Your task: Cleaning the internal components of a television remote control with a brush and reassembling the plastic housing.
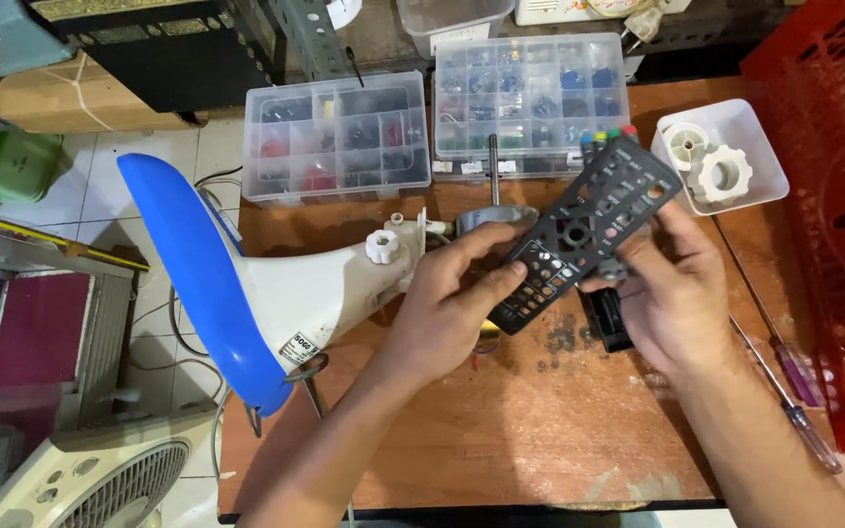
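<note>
Cluttered wooden workbench (540,430), tiled floor (100,196).

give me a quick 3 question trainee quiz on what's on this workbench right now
1. True or false: both hands hold the black plastic remote-control front cover.
2. What lies in the white square plastic tray?
A) two white plastic knobs
B) batteries
C) screws
3. Fill in: the blue and white fan base lies to the ____ of the left hand.

Key:
1. True. The left hand's fingers grip the lower end, and the right hand supports the other side.
2. A: two white plastic knobs.
3. Left. It lies on its side at the edge of the brown wooden bench.
</note>
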